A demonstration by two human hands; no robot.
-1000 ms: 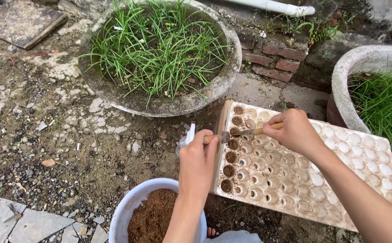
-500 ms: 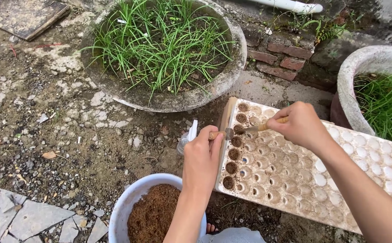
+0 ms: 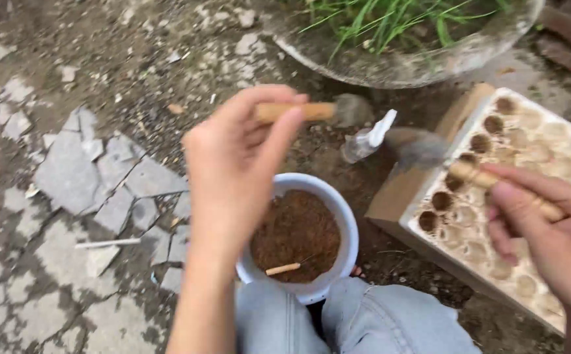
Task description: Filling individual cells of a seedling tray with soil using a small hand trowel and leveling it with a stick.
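My left hand [image 3: 236,167] is raised over a white bowl [image 3: 347,226] of brown soil and grips a small wooden-handled spoon [image 3: 315,111] whose metal scoop points right. My right hand [image 3: 551,229] holds a second wooden-handled spoon [image 3: 443,157] with its scoop over the left end of a pale seed tray [image 3: 548,157]. Several cells at that end of the tray hold dark soil; the others look pale. A small wooden stick [image 3: 282,268] lies on the soil in the bowl. The view is motion-blurred.
A small clear spray bottle [image 3: 367,139] lies on the dirt between bowl and tray. A round stone planter [image 3: 390,69] with green grass-like plants sits at the top. Broken stone slabs [image 3: 101,177] cover the ground at left. My knees in jeans [image 3: 364,321] are under the bowl.
The view has swung down and left, toward the bowl. My left hand has lifted off the tray's edge and come over the bowl, now with a spoon in it. My right hand stays over the tray.
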